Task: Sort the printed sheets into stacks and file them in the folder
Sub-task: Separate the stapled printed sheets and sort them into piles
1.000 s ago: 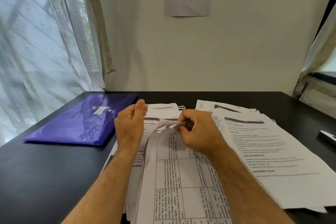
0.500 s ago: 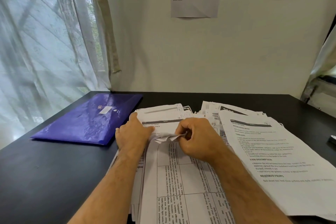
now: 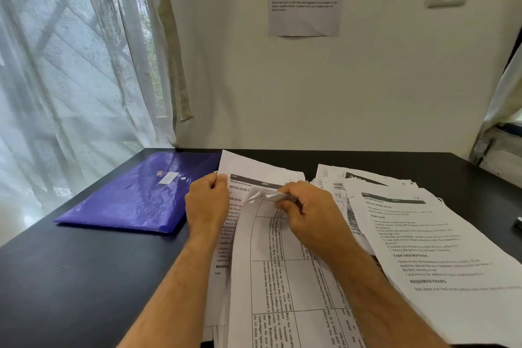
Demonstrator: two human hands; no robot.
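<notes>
Sheets (image 3: 282, 277) lay piled lengthwise, near to far, under our hands, the left hand (image 3: 207, 205) gripping one sheet's left edge, the right hand (image 3: 310, 217) pinching a crumpled corner, the folder (image 3: 141, 195) just left, nearer the left hand.

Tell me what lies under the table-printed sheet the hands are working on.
Under the table-printed sheet lies a sheet with a dark header bar, gripped by the left hand; the right hand pinches the upper sheet's top edge. More page edges show beneath; their print is covered.
</notes>
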